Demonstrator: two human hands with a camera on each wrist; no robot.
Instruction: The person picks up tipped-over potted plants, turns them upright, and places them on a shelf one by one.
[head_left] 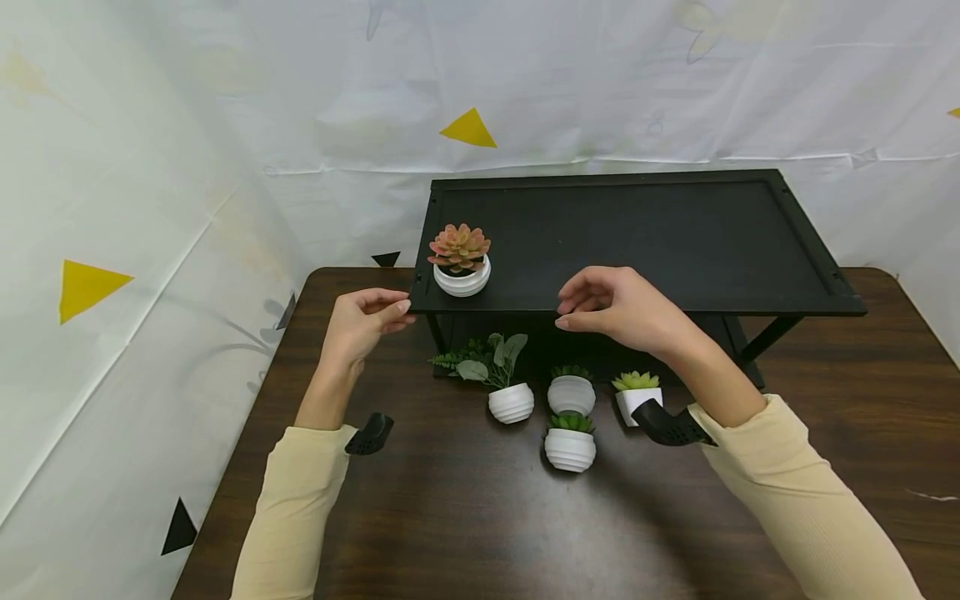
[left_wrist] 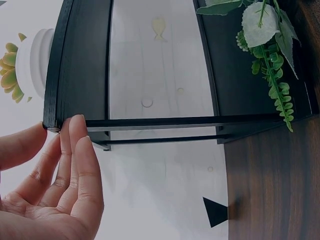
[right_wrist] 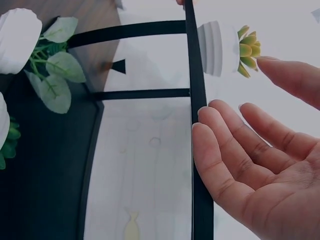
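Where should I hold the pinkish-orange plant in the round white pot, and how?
Probably around the round white pot, from the right: the flat black shelf gives room there, and the pinkish-orange leaves spread out above it.

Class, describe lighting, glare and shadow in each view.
Head view: bright, with pale glare on the table and a soft shadow beside the front pot; left wrist view: dimmer, greyer, left hand clear; right wrist view: similarly muted, right hand clear.
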